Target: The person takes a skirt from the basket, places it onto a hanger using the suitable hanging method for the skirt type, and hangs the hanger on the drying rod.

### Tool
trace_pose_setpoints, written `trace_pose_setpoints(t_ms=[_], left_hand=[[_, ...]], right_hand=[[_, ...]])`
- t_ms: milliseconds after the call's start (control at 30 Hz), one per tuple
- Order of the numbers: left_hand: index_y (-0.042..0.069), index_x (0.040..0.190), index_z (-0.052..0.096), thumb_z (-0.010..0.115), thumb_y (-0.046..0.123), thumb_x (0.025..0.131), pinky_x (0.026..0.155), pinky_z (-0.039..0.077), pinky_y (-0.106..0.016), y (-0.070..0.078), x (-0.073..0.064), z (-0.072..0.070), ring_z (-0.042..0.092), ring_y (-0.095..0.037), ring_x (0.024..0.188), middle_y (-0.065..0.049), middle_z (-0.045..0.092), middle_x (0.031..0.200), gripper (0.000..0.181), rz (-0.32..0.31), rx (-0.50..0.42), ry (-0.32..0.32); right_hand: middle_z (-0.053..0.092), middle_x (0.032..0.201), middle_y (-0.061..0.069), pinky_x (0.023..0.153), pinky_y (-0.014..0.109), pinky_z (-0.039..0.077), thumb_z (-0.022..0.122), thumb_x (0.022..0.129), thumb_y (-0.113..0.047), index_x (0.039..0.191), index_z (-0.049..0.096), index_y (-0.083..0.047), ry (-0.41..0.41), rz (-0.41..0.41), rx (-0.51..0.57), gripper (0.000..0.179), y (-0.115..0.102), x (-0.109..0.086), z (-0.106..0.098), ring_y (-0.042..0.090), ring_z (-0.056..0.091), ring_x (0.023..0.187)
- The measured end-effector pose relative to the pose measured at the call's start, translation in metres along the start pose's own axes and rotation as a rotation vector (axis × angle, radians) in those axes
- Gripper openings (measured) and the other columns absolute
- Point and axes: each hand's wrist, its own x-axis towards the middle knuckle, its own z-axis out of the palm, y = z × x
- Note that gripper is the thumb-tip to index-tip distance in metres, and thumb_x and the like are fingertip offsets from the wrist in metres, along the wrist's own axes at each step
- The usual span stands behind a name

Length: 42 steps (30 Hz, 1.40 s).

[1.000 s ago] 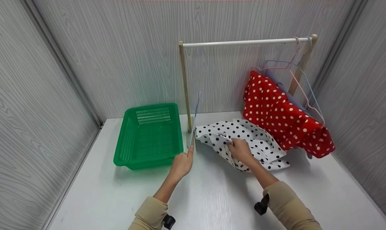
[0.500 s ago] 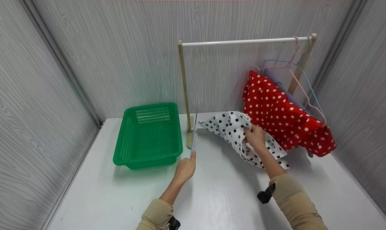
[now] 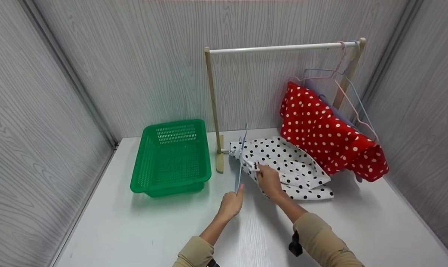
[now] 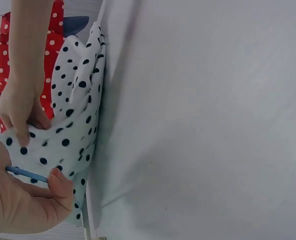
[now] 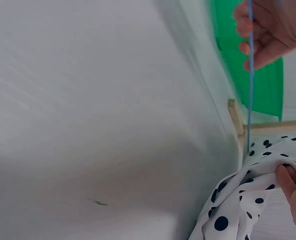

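My left hand (image 3: 231, 204) holds a thin blue clothes hanger (image 3: 240, 174), seen nearly edge-on in the head view. In the left wrist view, the hanger (image 4: 27, 174) crosses between thumb and fingers. White cloth with black dots (image 3: 301, 167), perhaps a garment, lies right of it on the table. My right hand (image 3: 270, 181) pinches this cloth near its left front edge; in the right wrist view the fingers (image 5: 287, 180) are partly under a fold. The hanger's far part overlaps the cloth's left end; whether it is inside the cloth I cannot tell.
A wooden rack with a white bar (image 3: 275, 48) stands at the back. At its right end, pink and blue hangers carry a red cloth with white dots (image 3: 320, 129) and a purple-grey item. A green basket (image 3: 134, 185) sits left of the rack.
My left hand has moved right and nearer with the hanger, to the cloth's left end. The right hand went right, then came back left, drawing the cloth's edge with it.
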Motion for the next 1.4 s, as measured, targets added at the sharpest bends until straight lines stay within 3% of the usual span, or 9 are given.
trace_pose_setpoints(t_ms=[100,200,400,500,700,900,1033,1200,1400], left_hand=[[0.01,0.063,0.045,0.041,0.038,0.097,0.046,0.03,-0.025,0.002,0.0,0.001,0.035,-0.011,0.05,0.001,0.04,0.058,0.044,0.026,0.001,-0.024],[0.009,0.064,0.046,0.045,0.027,0.093,0.047,0.03,-0.025,0.001,0.001,0.0,0.037,-0.011,0.053,-0.003,0.043,0.066,0.034,0.041,0.036,-0.059],[0.001,0.073,0.056,0.046,0.015,0.089,0.058,0.037,-0.033,-0.003,0.004,-0.003,0.039,-0.019,0.064,-0.008,0.043,0.077,0.023,0.023,0.094,-0.061],[-0.011,0.1,0.059,0.047,0.014,0.088,0.074,0.041,-0.041,-0.003,0.006,-0.002,0.044,-0.024,0.081,-0.016,0.051,0.091,0.03,0.046,0.117,-0.051],[-0.018,0.123,0.045,0.05,0.014,0.087,0.097,0.033,-0.046,-0.002,0.003,0.006,0.039,-0.037,0.116,-0.033,0.04,0.127,0.048,0.065,0.122,-0.046],[-0.017,0.133,0.032,0.045,0.034,0.095,0.102,0.028,-0.049,-0.003,-0.001,0.011,0.028,-0.044,0.128,-0.038,0.025,0.137,0.065,0.02,0.067,-0.091],[-0.019,0.124,0.045,0.033,0.054,0.095,0.094,0.037,-0.049,-0.006,0.002,0.006,0.044,-0.042,0.117,-0.035,0.042,0.129,0.079,-0.072,0.028,-0.081],[-0.014,0.112,0.054,0.033,0.046,0.097,0.07,0.05,-0.039,-0.014,0.016,-0.004,0.061,-0.033,0.083,-0.022,0.06,0.094,0.065,-0.204,-0.2,0.05],[-0.014,0.11,0.053,0.044,0.025,0.096,0.077,0.049,-0.036,-0.023,0.041,-0.013,0.06,-0.023,0.083,-0.018,0.062,0.096,0.042,-0.299,-0.542,0.079]], right_hand=[[0.058,0.069,0.009,0.052,0.031,0.045,0.063,0.078,0.008,0.082,0.064,-0.001,-0.077,-0.161,-0.079,0.01,-0.003,-0.007,0.013,0.02,0.055,0.058],[0.055,0.068,0.009,0.052,0.028,0.043,0.062,0.078,0.006,0.077,0.061,-0.001,-0.255,-0.155,0.005,0.007,-0.002,-0.006,0.02,0.02,0.053,0.06],[0.058,0.108,0.025,0.077,0.033,0.05,0.054,0.084,0.003,0.122,0.049,0.012,-0.656,0.304,0.532,0.039,0.012,0.01,0.001,0.03,0.06,0.096],[0.05,0.123,0.028,0.089,0.038,0.045,0.05,0.087,0.002,0.137,0.032,0.011,-0.59,0.507,0.714,0.053,0.017,0.023,-0.014,0.036,0.054,0.109],[0.04,0.132,0.029,0.091,0.036,0.044,0.048,0.092,-0.005,0.145,0.017,0.002,-0.403,0.706,0.903,0.062,0.007,0.054,-0.027,0.038,0.049,0.115],[0.04,0.134,0.028,0.081,0.032,0.049,0.048,0.095,-0.012,0.145,0.02,-0.002,-0.347,0.843,0.894,0.058,-0.005,0.067,-0.021,0.031,0.061,0.101],[0.053,0.119,0.024,0.069,0.027,0.051,0.045,0.098,-0.016,0.135,0.038,0.0,-0.302,0.853,0.784,0.041,-0.005,0.065,-0.015,0.017,0.065,0.077],[0.058,0.108,0.021,0.064,0.026,0.051,0.045,0.098,-0.019,0.128,0.045,0.0,-0.255,0.874,0.742,0.035,-0.001,0.062,-0.012,0.014,0.064,0.07],[0.061,0.097,0.02,0.061,0.027,0.051,0.049,0.097,-0.019,0.116,0.052,0.002,-0.218,0.875,0.739,0.029,0.001,0.057,-0.009,0.02,0.065,0.07]])
